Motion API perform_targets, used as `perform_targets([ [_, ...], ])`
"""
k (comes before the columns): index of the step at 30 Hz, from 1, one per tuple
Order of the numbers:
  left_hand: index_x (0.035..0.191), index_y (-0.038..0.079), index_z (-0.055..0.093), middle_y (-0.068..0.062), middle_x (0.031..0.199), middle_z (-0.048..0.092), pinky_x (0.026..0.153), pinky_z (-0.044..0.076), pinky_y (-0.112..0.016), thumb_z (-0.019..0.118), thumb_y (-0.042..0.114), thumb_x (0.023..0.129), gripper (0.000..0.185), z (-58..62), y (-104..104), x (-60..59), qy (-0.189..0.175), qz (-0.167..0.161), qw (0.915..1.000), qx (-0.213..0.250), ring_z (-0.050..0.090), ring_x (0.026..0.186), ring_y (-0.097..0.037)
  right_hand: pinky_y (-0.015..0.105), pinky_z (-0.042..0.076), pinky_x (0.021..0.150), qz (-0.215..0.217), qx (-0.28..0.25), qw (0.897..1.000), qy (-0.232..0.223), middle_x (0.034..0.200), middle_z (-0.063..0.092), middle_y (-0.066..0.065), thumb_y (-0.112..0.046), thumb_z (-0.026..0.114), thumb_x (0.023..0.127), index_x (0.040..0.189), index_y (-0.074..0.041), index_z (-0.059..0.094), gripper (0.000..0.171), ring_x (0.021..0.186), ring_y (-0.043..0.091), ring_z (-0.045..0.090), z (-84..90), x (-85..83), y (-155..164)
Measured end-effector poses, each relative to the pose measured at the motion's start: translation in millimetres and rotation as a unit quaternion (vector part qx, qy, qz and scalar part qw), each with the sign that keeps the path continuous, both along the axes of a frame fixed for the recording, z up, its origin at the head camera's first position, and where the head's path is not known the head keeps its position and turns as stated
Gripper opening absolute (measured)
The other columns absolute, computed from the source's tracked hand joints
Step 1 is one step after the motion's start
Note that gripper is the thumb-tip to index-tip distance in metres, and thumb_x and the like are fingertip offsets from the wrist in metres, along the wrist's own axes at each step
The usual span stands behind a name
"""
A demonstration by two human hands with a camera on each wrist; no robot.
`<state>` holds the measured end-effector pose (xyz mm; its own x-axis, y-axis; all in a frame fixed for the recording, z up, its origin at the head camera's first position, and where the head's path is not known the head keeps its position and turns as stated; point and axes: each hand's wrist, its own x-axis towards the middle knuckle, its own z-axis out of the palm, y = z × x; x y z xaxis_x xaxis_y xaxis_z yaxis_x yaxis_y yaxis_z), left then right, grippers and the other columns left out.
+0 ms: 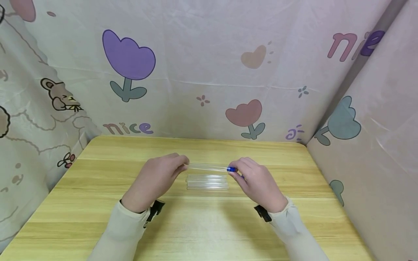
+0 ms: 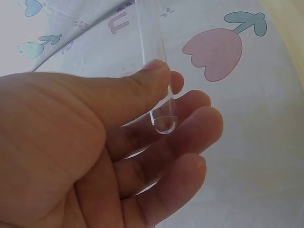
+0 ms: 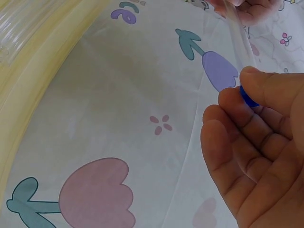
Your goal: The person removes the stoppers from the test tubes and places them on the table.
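A clear test tube is held level above the wooden table, between both hands. My left hand pinches its rounded closed end between thumb and fingers. My right hand pinches the blue cap at the tube's other end; in the right wrist view the blue cap shows between thumb and forefinger. Below the held tube, several more clear tubes lie side by side on the table.
Patterned cloth with tulips and the word "nice" walls in the table at the back, left and right. Both forearms wear pale sleeves with black wrist straps.
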<state>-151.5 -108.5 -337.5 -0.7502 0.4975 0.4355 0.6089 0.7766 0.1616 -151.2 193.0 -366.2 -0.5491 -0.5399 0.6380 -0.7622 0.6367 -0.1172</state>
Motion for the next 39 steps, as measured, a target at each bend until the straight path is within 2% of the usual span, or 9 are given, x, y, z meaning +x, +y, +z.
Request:
perform_targets([
  [11,0.104,0.014,0.073,0.003,0.087,0.07,0.06,0.054,-0.029,0.074,0.017,0.097,0.008,-2.1,-0.4,-2.0,0.019,0.008,0.9998,0.0,0.061,0.066,-0.009,0.027,0.059,0.074,0.023,0.017,1.0,0.003,0.098,0.069,-0.002,-0.01,0.075,0.094,0.104,-0.009,0.068,0.013,0.088,0.012,0.065,1.2,-0.3,0.5],
  [17,0.107,0.013,0.074,0.002,0.096,0.074,0.065,0.058,-0.033,0.075,0.016,0.096,0.011,-3.3,-2.3,-3.7,0.031,0.01,0.9993,0.016,0.07,0.075,-0.014,0.025,0.057,0.072,0.043,0.028,0.999,-0.006,0.098,0.068,-0.003,-0.009,0.076,0.094,0.106,-0.009,0.068,0.015,0.087,0.011,0.063,2.2,0.0,0.5],
  [26,0.105,0.014,0.075,0.004,0.091,0.074,0.066,0.058,-0.031,0.075,0.02,0.096,0.01,-2.7,1.6,-2.7,0.018,-0.001,0.9997,0.014,0.068,0.073,-0.01,0.019,0.05,0.06,0.004,-0.039,0.999,-0.001,0.095,0.071,-0.001,-0.01,0.079,0.092,0.104,-0.007,0.072,0.014,0.079,0.01,0.061,4.3,1.3,2.7],
  [32,0.104,0.014,0.075,0.005,0.091,0.075,0.067,0.058,-0.03,0.075,0.02,0.096,0.01,-3.2,3.7,-1.9,0.011,-0.011,0.9998,0.012,0.069,0.075,-0.009,0.022,0.053,0.059,-0.032,-0.048,0.998,0.007,0.09,0.069,-0.002,-0.008,0.083,0.088,0.103,-0.008,0.072,0.019,0.077,0.01,0.061,4.0,1.0,3.4],
  [39,0.105,0.014,0.074,0.005,0.093,0.076,0.07,0.059,-0.032,0.073,0.021,0.098,0.009,-3.2,5.0,-2.3,0.001,-0.014,0.9999,0.009,0.071,0.078,-0.01,0.023,0.054,0.059,-0.043,-0.047,0.998,0.016,0.088,0.068,-0.002,-0.007,0.083,0.087,0.101,-0.007,0.072,0.019,0.077,0.01,0.061,4.2,0.6,4.9],
])
